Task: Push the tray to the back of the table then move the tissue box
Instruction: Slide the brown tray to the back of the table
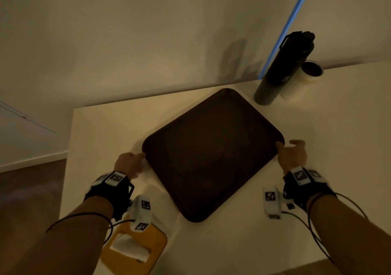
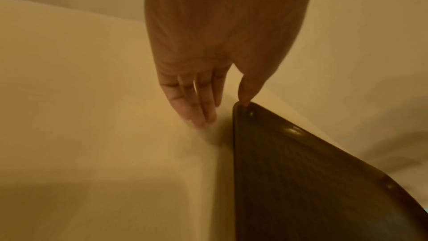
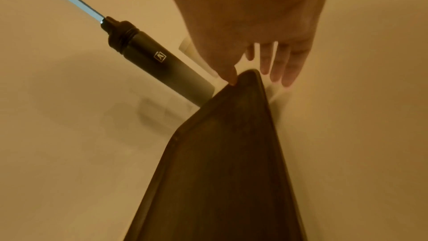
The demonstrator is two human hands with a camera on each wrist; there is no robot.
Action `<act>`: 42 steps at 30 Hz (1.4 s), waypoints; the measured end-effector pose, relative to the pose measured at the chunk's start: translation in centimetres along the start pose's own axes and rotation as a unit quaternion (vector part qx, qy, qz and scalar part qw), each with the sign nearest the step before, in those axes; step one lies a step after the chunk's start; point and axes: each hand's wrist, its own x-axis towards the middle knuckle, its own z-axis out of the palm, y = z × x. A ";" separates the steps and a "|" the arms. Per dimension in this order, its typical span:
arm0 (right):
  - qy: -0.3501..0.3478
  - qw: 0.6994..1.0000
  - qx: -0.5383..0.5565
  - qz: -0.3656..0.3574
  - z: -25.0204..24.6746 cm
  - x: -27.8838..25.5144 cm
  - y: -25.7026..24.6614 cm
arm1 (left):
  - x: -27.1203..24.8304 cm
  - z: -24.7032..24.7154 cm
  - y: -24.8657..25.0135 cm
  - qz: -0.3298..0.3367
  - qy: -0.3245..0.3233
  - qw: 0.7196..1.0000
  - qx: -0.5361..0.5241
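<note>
A dark brown tray [image 1: 211,154] lies turned like a diamond on the white table [image 1: 321,130]. My left hand [image 1: 140,158] is at the tray's left corner. In the left wrist view its thumb tip touches the tray [image 2: 312,180] at the corner, and its straight fingers [image 2: 199,109] rest on the table beside it. My right hand [image 1: 288,147] is at the right corner. There the thumb presses on the tray [image 3: 220,171] rim and the fingers [image 3: 280,69] hang straight past it. A yellow tissue box [image 1: 137,251] sits at the near left, partly hidden by my left wrist.
A tall black bottle [image 1: 281,69] stands just beyond the tray's far corner, with a white cup [image 1: 311,71] beside it. The wall runs close behind them. The table's left edge drops to the wooden floor [image 1: 25,190].
</note>
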 end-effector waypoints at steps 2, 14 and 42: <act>0.005 0.995 -0.056 -0.077 -0.3 2.5 -1.5 | -0.9 0.5 -0.4 -0.037 -0.051 0.998 -0.002; -0.138 0.959 -0.206 -0.139 1.1 6.3 -4.8 | -0.9 1.0 0.3 -0.060 -0.149 0.986 0.047; -0.182 0.965 -0.160 -0.103 4.4 5.8 -3.9 | 7.2 -1.1 3.4 0.018 0.033 0.996 -0.082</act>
